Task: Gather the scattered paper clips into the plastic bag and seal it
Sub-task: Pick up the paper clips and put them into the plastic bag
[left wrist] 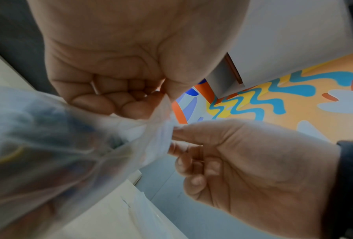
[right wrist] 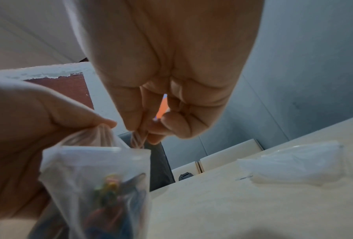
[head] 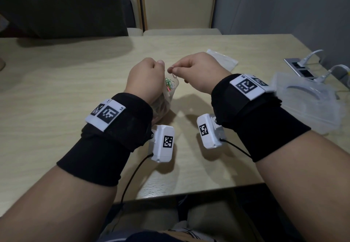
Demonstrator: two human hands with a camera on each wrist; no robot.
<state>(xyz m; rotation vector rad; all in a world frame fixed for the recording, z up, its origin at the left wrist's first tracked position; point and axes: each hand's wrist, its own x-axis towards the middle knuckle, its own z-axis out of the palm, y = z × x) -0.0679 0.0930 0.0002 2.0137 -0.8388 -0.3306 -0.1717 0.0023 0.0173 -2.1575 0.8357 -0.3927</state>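
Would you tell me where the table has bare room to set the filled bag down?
The broad left half of the table, beside the left hand, is bare, as is the near strip between the wrists. The right side is crowded: spare bags, a clear plastic container, and sockets with cables.

The two pinches meet over the middle of the table (head: 75,82), the left hand (head: 144,78) on the rim of the plastic bag (head: 170,92), the right hand (head: 198,71) holding a paper clip (head: 173,72) just above its mouth. Leftward of the grips the tabletop lies bare. Rightward and beyond, a flat clear bag (head: 223,59) lies near; farther right a clear plastic container (head: 310,101) and a socket panel with plugged cables (head: 303,67) crowd the edge.
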